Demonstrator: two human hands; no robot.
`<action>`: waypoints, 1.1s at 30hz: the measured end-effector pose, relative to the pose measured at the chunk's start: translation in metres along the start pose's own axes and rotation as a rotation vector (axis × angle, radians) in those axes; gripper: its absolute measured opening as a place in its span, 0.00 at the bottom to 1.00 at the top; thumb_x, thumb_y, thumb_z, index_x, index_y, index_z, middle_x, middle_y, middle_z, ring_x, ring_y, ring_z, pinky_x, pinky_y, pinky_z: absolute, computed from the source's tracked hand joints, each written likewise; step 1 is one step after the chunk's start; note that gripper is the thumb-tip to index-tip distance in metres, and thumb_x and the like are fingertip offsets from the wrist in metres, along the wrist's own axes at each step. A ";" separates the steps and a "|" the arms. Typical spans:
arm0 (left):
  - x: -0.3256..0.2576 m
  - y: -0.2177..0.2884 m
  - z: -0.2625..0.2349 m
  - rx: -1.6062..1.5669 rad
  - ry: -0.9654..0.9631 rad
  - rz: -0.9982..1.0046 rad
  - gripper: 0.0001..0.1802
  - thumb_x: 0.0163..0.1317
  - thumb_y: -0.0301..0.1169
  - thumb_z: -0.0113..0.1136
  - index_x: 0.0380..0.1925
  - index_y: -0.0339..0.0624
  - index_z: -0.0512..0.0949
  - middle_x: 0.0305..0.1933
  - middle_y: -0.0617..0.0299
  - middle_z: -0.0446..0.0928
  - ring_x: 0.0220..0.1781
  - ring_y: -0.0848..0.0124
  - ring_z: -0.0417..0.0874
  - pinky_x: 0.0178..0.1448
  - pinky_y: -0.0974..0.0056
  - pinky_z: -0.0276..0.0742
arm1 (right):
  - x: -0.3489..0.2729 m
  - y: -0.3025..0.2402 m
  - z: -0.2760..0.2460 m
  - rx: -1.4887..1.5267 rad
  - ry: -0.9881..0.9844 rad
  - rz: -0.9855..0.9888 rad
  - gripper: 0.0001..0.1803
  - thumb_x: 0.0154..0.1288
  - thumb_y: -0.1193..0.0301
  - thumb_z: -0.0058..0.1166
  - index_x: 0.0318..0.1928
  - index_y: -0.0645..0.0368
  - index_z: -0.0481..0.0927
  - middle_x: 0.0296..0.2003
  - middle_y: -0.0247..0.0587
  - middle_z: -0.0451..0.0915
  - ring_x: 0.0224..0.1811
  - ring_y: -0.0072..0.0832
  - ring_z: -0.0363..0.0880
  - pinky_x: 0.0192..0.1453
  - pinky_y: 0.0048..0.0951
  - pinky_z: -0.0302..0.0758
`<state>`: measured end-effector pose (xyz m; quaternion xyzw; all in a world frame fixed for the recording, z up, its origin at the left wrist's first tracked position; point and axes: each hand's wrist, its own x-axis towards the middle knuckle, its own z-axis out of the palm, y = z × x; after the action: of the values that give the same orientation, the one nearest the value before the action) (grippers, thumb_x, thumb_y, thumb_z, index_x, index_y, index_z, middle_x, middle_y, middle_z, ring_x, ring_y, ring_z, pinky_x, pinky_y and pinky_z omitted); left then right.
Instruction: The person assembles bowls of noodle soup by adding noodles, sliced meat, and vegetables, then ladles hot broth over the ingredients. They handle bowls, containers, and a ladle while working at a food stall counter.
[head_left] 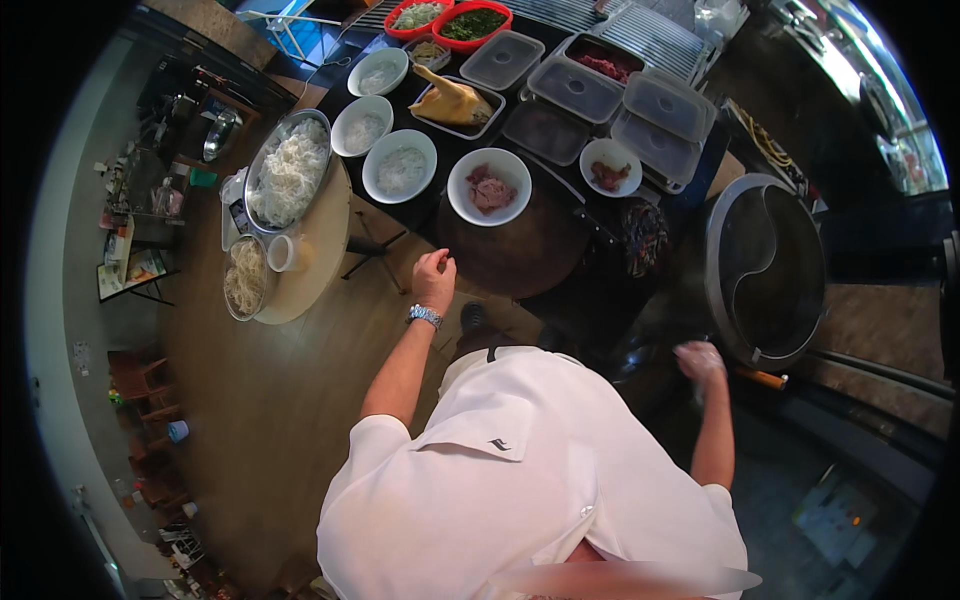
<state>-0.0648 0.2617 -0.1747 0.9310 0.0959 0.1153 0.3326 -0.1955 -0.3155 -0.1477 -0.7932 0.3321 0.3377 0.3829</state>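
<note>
My left hand, with a metal watch at the wrist, hangs before the round chopping board. Its fingers are curled in, and I see nothing in them. A white bowl with pink meat stands on the board's far part, beyond that hand. Out to the right, my right hand seems to wear a clear plastic glove. Motion smears its fingers. It is close to an orange handle below the large round pot, which has a curved divider; whether they touch I cannot tell.
Left stands a round table with a basin of white noodles. Several white bowls of noodles line the dark counter. Beyond are a tray with poultry, lidded containers and red baskets of greens. A small meat bowl sits right.
</note>
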 end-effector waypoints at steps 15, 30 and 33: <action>0.167 0.028 0.062 0.243 -0.264 0.628 0.07 0.58 0.39 0.61 0.28 0.52 0.83 0.31 0.63 0.82 0.44 0.62 0.80 0.54 0.53 0.67 | 0.062 -0.440 0.246 -0.601 0.284 -0.993 0.13 0.64 0.72 0.57 0.49 0.54 0.86 0.47 0.51 0.86 0.52 0.45 0.85 0.57 0.43 0.80; 0.188 0.013 0.015 -0.200 -0.149 0.612 0.09 0.62 0.35 0.64 0.41 0.46 0.82 0.39 0.60 0.83 0.48 0.57 0.80 0.56 0.50 0.72 | 0.043 -0.436 0.221 -0.261 0.154 -0.671 0.15 0.63 0.70 0.59 0.49 0.54 0.87 0.43 0.50 0.87 0.48 0.48 0.86 0.55 0.40 0.79; 0.188 0.019 0.017 -0.211 -0.354 0.471 0.10 0.65 0.36 0.65 0.41 0.45 0.80 0.39 0.59 0.83 0.46 0.55 0.80 0.55 0.50 0.73 | 0.050 -0.441 0.220 -0.236 0.250 -0.851 0.16 0.57 0.78 0.56 0.46 0.60 0.87 0.42 0.50 0.87 0.48 0.45 0.86 0.56 0.39 0.79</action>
<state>0.1215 0.2849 -0.1467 0.8937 -0.1941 0.0348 0.4030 0.1167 0.0690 -0.1234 -0.9317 -0.0203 0.0877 0.3518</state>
